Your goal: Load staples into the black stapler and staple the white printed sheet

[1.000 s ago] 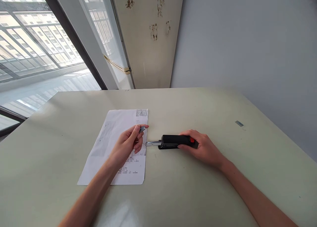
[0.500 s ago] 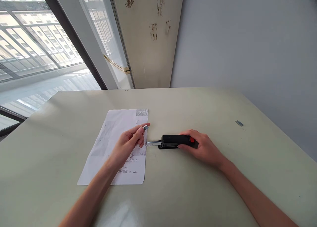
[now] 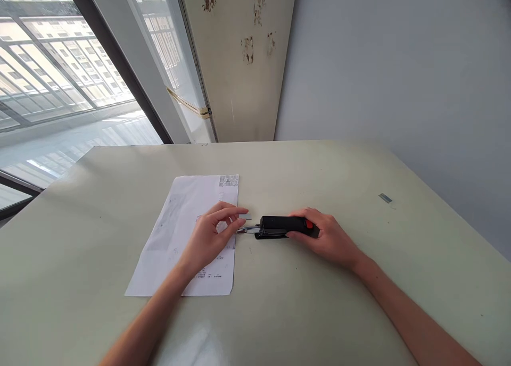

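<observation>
A black stapler with a red spot near its back end lies on the table, its metal tray sticking out to the left. My right hand is wrapped round the stapler's back end. Between the thumb and fingers of my left hand is a small grey strip of staples, held just above the tray. Beneath my left hand and wrist lie printed sheets of paper, with text along their right side; part of the print is hidden by the hand.
Far to the right on the pale table lies another small grey strip. A grey wall stands behind the table on the right, a stained door panel at the back, and a window on the left.
My left hand has turned and moved slightly right and down, bringing the strip of staples from above the paper's edge to just over the stapler's tray. The right hand has stayed put.
</observation>
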Available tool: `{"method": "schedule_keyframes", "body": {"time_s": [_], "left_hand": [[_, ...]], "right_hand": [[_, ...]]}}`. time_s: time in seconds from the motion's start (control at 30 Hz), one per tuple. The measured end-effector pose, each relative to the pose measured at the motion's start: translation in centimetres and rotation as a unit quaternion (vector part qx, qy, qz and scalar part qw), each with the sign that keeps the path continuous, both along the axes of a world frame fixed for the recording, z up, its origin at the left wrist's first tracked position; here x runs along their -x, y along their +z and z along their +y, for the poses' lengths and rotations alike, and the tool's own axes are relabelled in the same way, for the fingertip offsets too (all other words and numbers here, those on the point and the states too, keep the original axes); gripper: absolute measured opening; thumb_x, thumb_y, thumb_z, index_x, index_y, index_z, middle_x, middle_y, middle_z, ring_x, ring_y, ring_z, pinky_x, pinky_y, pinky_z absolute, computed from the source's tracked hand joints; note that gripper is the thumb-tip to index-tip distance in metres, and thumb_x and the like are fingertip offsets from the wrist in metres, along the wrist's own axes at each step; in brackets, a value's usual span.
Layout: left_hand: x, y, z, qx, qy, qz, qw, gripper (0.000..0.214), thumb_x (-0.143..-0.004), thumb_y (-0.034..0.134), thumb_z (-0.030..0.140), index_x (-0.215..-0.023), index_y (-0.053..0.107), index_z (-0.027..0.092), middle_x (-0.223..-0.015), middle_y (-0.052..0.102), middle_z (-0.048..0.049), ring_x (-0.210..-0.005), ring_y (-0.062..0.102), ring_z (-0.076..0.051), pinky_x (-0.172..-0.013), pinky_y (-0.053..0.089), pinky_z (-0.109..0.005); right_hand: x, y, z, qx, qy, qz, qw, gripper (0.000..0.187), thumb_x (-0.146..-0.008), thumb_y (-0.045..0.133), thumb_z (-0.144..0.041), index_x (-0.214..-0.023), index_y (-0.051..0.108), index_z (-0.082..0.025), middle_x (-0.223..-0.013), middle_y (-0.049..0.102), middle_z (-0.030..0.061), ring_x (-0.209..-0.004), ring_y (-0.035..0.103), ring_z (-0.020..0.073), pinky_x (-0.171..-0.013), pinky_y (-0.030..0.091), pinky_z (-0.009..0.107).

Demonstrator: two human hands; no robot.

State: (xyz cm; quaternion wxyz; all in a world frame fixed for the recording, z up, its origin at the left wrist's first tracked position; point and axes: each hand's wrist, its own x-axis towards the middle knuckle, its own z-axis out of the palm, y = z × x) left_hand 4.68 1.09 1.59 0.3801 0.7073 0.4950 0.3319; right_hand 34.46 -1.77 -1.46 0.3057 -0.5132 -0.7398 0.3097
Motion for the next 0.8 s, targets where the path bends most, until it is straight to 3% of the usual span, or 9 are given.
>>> {"method": "schedule_keyframes", "body": {"time_s": [0.17, 0.37, 0.57, 0.8], "left_hand": [[0.05, -0.52, 0.01, -0.048, -0.027, 0.060, 0.997, 0.021, -0.099, 0.067, 0.045, -0.112, 0.079, 0.035, -0.113, 0.072, -0.0005, -0.089, 0.066, -0.018, -0.075, 0.050, -0.032], [0.12, -0.43, -0.17, -0.059, -0.068, 0.075, 0.993, 0.020, -0.102, 0.064, 0.041, -0.114, 0.077, 0.032, -0.116, 0.076, 0.0011, -0.099, 0.070, -0.019, -0.082, 0.054, -0.032], [0.02, -0.52, -0.33, -0.079, -0.083, 0.099, 0.989, 0.019, -0.101, 0.065, 0.038, -0.113, 0.077, 0.031, -0.112, 0.077, 0.0005, -0.094, 0.071, -0.018, -0.065, 0.052, -0.027], [-0.05, -0.62, -0.46, -0.094, -0.083, 0.100, 0.987, 0.015, -0.099, 0.068, 0.036, -0.109, 0.078, 0.031, -0.109, 0.077, 0.0009, -0.094, 0.071, -0.017, -0.062, 0.051, -0.026]], "right_hand": [[0.02, 0.07, -0.05, 0.000, -0.001, -0.001, 1.000, 0.022, -0.097, 0.070, -0.047, -0.113, 0.069, -0.032, -0.097, 0.072, 0.0003, -0.086, 0.061, 0.0209, -0.072, 0.049, 0.032], [0.01, 0.03, 0.01, -0.002, 0.002, 0.001, 1.000, 0.023, -0.097, 0.069, -0.047, -0.114, 0.069, -0.032, -0.097, 0.073, 0.0008, -0.085, 0.062, 0.0209, -0.072, 0.049, 0.032], [0.02, 0.08, -0.05, 0.003, 0.000, -0.001, 1.000, 0.022, -0.097, 0.068, -0.047, -0.114, 0.069, -0.032, -0.097, 0.072, 0.0007, -0.086, 0.062, 0.0210, -0.072, 0.049, 0.032], [-0.04, 0.04, -0.06, 0.003, 0.001, -0.005, 1.000, 0.023, -0.097, 0.069, -0.048, -0.114, 0.069, -0.032, -0.096, 0.072, 0.0007, -0.086, 0.062, 0.0213, -0.072, 0.049, 0.033]]}}
